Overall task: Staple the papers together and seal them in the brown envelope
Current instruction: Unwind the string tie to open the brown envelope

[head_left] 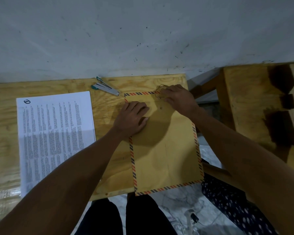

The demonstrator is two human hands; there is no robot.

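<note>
A brown envelope point(166, 150) with a striped red and blue border lies on the wooden table point(109, 158), its near end hanging over the table's edge. My left hand point(131, 118) rests flat on its upper left part, fingers straight. At the top flap, my right hand point(176, 98) pinches the thin closure string point(159, 90) near the small round fastener point(161, 108). The printed papers point(56, 138) lie flat on the table to the left. A silver stapler point(105, 89) with teal ends sits at the back of the table.
A pale wall point(143, 34) rises right behind the table. Another wooden piece of furniture point(255, 107) stands to the right, across a gap. Below the table's edge I see my dark trousers point(126, 217), a patterned cloth point(231, 200) and a marbled floor.
</note>
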